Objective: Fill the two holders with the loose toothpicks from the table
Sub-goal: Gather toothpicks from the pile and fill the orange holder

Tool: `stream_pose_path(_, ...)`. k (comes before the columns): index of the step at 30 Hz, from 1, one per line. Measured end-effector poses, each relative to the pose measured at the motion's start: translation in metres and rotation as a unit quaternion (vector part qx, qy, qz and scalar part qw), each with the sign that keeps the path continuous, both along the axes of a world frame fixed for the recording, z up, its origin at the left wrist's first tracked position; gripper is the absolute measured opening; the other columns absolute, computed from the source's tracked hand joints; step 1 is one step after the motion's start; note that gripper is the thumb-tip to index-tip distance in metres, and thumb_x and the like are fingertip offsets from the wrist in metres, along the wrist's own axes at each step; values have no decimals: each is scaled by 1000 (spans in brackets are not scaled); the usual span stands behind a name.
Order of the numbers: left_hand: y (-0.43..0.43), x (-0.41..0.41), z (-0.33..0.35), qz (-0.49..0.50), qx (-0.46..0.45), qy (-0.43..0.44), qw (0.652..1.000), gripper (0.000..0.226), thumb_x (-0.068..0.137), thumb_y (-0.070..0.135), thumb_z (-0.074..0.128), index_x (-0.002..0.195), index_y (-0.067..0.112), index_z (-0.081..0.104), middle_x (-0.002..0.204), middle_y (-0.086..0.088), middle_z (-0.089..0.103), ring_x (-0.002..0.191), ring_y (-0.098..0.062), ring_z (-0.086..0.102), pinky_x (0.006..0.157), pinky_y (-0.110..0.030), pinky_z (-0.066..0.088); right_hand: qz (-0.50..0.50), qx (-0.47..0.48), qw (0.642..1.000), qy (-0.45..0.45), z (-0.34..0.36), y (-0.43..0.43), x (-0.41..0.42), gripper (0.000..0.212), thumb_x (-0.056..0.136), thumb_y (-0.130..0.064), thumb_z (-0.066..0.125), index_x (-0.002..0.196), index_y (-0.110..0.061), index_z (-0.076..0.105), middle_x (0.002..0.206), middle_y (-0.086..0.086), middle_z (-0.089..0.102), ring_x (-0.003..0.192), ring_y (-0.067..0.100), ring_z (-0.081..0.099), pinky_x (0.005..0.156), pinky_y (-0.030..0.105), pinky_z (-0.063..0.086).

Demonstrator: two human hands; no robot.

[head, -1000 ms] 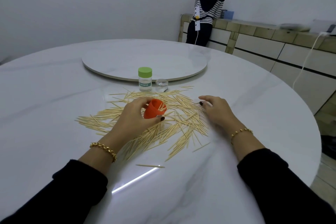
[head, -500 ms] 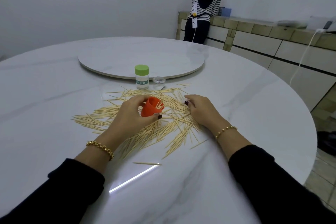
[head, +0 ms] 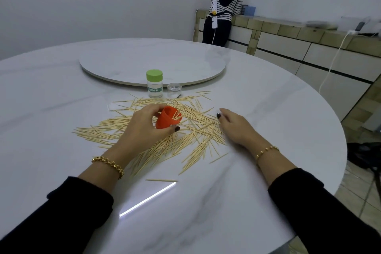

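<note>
Loose toothpicks [head: 191,130] lie scattered in a wide heap on the white round table [head: 268,109]. My left hand [head: 144,128] grips an orange holder [head: 168,118], tilted with its mouth toward the right; a few toothpicks show inside it. My right hand [head: 235,128] rests flat at the heap's right edge, fingers apart, with nothing visibly held. Behind the heap stands a clear holder with a green lid [head: 154,83] labelled toothpick, lid on. A small clear cap [head: 174,88] sits beside it.
A raised turntable [head: 152,62] fills the table's middle behind the holders. A single toothpick [head: 160,180] lies apart near me. A person in a striped top [head: 225,2] stands by a tiled counter [head: 299,33] at the back right. A white cable [head: 334,62] hangs from it.
My right hand slid left into the heap, then eased back to its right edge. The left hand kept the orange holder in place. My head shifted slightly.
</note>
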State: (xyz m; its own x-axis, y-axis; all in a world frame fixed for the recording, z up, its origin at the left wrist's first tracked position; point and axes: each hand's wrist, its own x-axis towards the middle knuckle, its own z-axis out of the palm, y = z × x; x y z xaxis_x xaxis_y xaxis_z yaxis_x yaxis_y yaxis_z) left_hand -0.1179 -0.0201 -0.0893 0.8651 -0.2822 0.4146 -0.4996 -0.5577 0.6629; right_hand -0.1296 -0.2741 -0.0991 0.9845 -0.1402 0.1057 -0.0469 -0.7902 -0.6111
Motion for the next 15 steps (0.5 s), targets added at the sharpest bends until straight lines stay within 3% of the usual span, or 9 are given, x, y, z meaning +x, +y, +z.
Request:
stream_pose_path(3, 0, 0, -1, 2, 1, 0, 1000, 61, 72, 35, 79, 125, 16, 57, 119, 3, 59, 105, -10, 52, 73, -7, 38, 30, -32, 999, -15, -13, 19, 10, 29, 100, -37, 33, 97, -14, 50, 95, 4, 59, 91, 29, 55, 78, 38, 39)
stream_pose_path(5, 0, 0, -1, 3, 2, -2, 1000, 61, 72, 35, 80, 125, 16, 57, 119, 4, 59, 105, -10, 52, 73, -7, 38, 34, -42, 998, -27, -17, 33, 18, 31, 97, -44, 29, 86, -18, 43, 89, 2, 54, 86, 28, 53, 77, 41, 41)
stream_pose_path(10, 4, 4, -1, 16, -10, -13, 1000, 57, 72, 31, 81, 122, 18, 58, 114, 7, 59, 102, -8, 51, 75, -8, 36, 51, -10, 998, -19, -11, 61, 40, 36, 98, -38, 30, 113, -12, 49, 120, 9, 54, 110, 31, 51, 101, 44, 34)
stream_pose_path(13, 8, 9, -1, 30, -20, -15, 999, 56, 72, 29, 81, 122, 18, 58, 113, 7, 59, 102, -7, 51, 75, -8, 36, 61, 46, 996, -41, -8, 61, 52, 33, 101, -34, 33, 113, -10, 53, 118, 7, 57, 109, 26, 52, 110, 48, 28)
stream_pose_path(15, 8, 12, -2, 33, -17, -14, 999, 55, 73, 29, 80, 122, 18, 58, 112, 7, 58, 101, -7, 50, 74, -8, 36, 41, 81, 995, -52, -7, 53, 60, 41, 101, -33, 35, 132, -9, 48, 136, 8, 52, 125, 23, 47, 113, 45, 26)
